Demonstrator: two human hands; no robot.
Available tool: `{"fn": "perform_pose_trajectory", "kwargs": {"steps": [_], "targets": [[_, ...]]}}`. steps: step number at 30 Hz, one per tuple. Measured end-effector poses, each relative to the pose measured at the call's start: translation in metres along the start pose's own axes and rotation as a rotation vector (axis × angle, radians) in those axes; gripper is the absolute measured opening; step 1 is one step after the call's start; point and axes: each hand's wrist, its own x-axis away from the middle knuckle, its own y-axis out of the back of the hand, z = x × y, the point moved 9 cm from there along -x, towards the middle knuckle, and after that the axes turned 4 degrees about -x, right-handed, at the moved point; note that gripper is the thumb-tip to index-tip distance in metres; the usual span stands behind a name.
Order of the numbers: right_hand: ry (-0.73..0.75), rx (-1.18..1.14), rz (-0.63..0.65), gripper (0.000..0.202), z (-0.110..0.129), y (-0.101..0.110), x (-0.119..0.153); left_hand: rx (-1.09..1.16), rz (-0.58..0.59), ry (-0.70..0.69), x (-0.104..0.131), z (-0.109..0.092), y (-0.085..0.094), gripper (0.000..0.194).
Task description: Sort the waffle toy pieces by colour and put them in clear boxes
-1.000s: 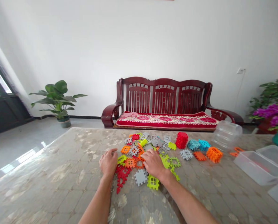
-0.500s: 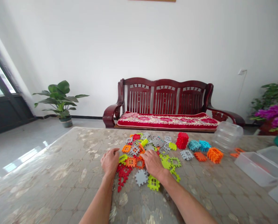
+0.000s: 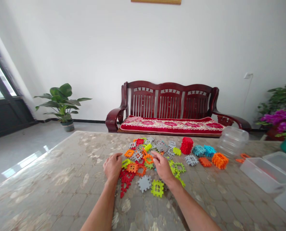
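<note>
Loose notched plastic pieces lie heaped on the table. My left hand (image 3: 113,166) rests at the heap's left edge, beside a lime green piece (image 3: 126,164) and a red group (image 3: 127,180), fingers loosely bent and nothing visible in them. Over the heap's right part is my right hand (image 3: 162,166), its index finger and thumb apart beside an orange ring-shaped piece (image 3: 148,158); its other fingers are hidden. Nearer me lie a grey piece (image 3: 144,183) and a lime green window piece (image 3: 157,188).
Right of the heap stand a red stack (image 3: 187,146), blue pieces (image 3: 199,150) and an orange stack (image 3: 220,160). Clear plastic boxes (image 3: 260,173) are at the far right. Behind the table is a wooden bench (image 3: 170,99); a potted plant (image 3: 67,125) stands left.
My right hand has shifted slightly right, its index finger lifted off the orange pieces. The orange ring piece and green beneath it now show. My left hand has hardly moved.
</note>
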Motion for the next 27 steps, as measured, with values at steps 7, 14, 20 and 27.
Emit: {"fn": "perform_pose_trajectory", "kwargs": {"steps": [7, 14, 20, 27], "targets": [[-0.348, -0.408, -0.296, 0.050, -0.067, 0.072, 0.003, -0.037, 0.051, 0.035, 0.001, -0.001, -0.002, 0.042], [-0.344, 0.064, -0.257, 0.043, -0.084, 0.110, 0.005, -0.078, 0.076, 0.041, 0.000, -0.002, -0.003, 0.042], [-0.293, 0.451, -0.130, 0.048, -0.066, 0.106, 0.000, -0.087, 0.076, 0.034, 0.000, -0.003, -0.003, 0.042], [-0.268, 0.881, 0.008, 0.051, -0.027, 0.084, -0.006, -0.095, 0.100, 0.042, 0.000, -0.003, -0.003, 0.042]]}}
